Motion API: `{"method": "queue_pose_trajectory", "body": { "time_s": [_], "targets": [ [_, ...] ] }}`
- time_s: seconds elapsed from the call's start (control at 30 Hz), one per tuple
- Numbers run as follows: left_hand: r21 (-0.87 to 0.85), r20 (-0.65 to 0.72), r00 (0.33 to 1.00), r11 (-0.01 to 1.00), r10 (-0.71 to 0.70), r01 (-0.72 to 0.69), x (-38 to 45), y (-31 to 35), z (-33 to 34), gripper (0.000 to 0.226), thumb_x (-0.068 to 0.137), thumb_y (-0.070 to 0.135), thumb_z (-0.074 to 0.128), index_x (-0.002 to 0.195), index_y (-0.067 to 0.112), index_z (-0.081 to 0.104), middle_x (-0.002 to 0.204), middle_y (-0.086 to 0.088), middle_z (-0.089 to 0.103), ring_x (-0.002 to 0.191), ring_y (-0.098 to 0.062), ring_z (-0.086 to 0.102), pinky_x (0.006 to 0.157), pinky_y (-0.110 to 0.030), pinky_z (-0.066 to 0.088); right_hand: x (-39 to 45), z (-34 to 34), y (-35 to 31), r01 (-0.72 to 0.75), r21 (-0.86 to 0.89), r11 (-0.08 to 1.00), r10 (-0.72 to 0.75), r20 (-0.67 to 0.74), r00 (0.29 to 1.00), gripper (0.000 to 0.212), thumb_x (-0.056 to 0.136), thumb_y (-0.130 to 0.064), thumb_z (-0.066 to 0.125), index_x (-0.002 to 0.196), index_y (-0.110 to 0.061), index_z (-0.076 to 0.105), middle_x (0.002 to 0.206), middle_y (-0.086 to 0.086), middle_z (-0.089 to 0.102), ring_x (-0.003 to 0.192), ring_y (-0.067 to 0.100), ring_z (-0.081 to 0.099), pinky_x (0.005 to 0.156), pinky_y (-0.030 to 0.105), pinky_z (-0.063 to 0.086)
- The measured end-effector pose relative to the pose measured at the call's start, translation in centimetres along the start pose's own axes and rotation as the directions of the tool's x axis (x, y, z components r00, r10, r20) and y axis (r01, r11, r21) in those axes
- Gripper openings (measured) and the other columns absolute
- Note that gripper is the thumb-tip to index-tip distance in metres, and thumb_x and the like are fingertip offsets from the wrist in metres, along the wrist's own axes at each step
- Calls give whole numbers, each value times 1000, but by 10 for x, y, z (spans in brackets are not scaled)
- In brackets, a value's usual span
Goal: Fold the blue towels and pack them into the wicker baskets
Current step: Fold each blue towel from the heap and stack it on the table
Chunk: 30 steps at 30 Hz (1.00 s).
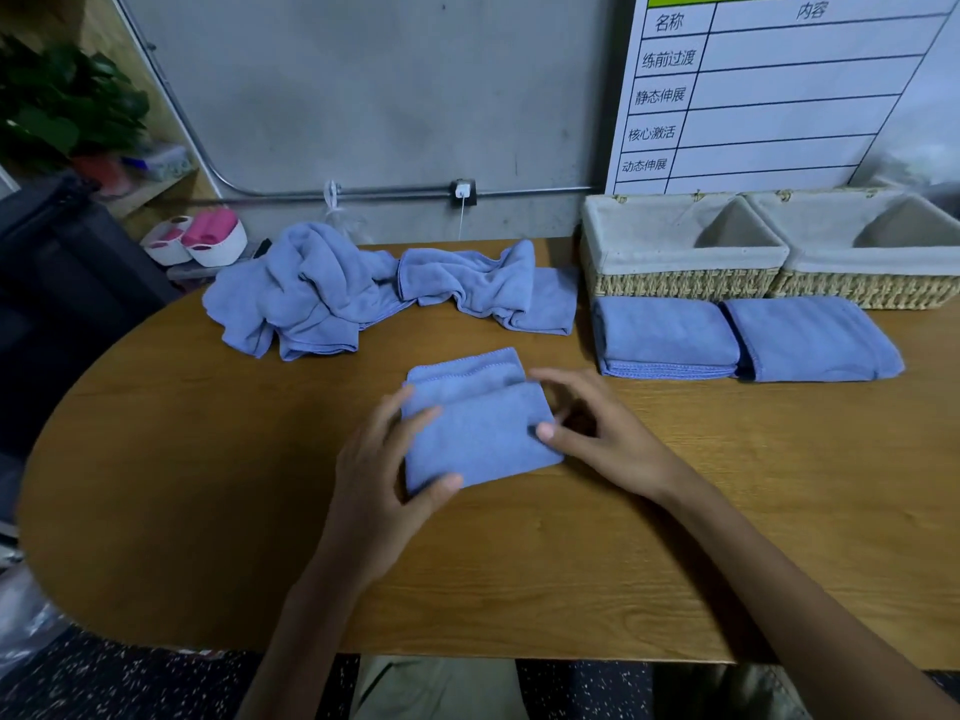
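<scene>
On the wooden table (675,511), mid-frame, left hand (384,491) and right hand (592,433) pinch the half-folded towel (478,433) by its edges, fingers curled — loosen now, and I'd say that top flap springs open.

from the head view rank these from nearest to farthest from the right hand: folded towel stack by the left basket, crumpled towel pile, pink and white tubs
From the right hand:
1. Folded towel stack, just beyond it to the right, in front of the left basket.
2. Crumpled towel pile, far left of the table.
3. Pink and white tubs, beyond the table's left end.
</scene>
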<state>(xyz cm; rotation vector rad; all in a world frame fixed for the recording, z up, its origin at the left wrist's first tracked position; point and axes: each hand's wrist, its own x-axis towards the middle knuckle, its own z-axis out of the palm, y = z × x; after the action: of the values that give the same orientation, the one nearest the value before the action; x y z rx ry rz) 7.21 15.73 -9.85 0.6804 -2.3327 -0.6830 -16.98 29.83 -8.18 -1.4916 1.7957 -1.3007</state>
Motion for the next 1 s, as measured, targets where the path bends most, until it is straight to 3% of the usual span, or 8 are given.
{"method": "queue_pose_trajectory", "body": {
  "time_s": [0.1,0.2,0.27,0.47,0.57,0.7,0.83,1.0],
  "targets": [
    [160,212,975,981,72,-107,0,-8,5,80,76,80,56,146,43,44,162,22,19,154,-8,1,120,-51,7,-6,-8,6,68,-105,992,-44,214,976,73,80,-34,82,144,-34,48,153,-9,29,142,6,32,110,16,32],
    [164,217,974,981,69,-106,5,-12,6,81,74,78,60,146,46,42,161,25,20,154,-8,-1,119,-50,2,-3,-6,10,137,-182,974,-90,242,966,79,75,-37,85,144,-34,48,158,-15,19,148,1,17,114,11,23],
    [158,205,974,979,93,-127,10,-16,4,77,74,76,62,143,46,45,157,24,29,154,-7,7,119,-50,5,1,-5,12,180,-208,961,-133,225,965,78,75,-36,86,144,-30,51,159,-15,19,149,3,18,115,14,24],
    [136,210,971,980,118,-148,24,-18,-4,65,79,69,63,137,40,56,142,24,46,136,3,40,119,-58,22,11,-2,20,266,-360,894,-220,166,961,64,82,-51,76,139,-32,55,157,-16,33,145,9,32,111,49,38],
    [112,171,978,984,117,-138,27,-17,-6,60,81,68,62,133,38,61,134,25,55,130,6,46,120,-53,24,10,-1,22,274,-414,868,-253,105,962,53,86,-58,67,134,-35,60,150,-19,44,142,7,37,110,52,36],
    [-25,101,994,999,44,-42,31,-10,-9,54,76,60,68,125,38,63,121,27,64,119,7,55,118,-47,31,7,0,12,282,-336,899,-299,2,954,43,86,-51,69,119,-23,70,129,-16,64,132,3,49,107,47,39],
    [-250,71,997,968,2,16,34,-4,-11,42,78,50,67,119,40,63,114,15,68,105,-12,66,87,-38,55,5,3,-7,217,-169,961,-236,-101,967,30,86,-44,71,102,-19,73,103,-13,71,103,8,65,92,34,47],
    [-392,3,972,894,-236,218,45,0,-3,48,85,61,48,117,30,66,115,20,67,111,1,60,89,-21,47,24,13,-17,46,123,991,-20,-202,979,8,94,-31,69,94,-24,72,89,0,69,81,14,60,73,28,44]
  ]
}}
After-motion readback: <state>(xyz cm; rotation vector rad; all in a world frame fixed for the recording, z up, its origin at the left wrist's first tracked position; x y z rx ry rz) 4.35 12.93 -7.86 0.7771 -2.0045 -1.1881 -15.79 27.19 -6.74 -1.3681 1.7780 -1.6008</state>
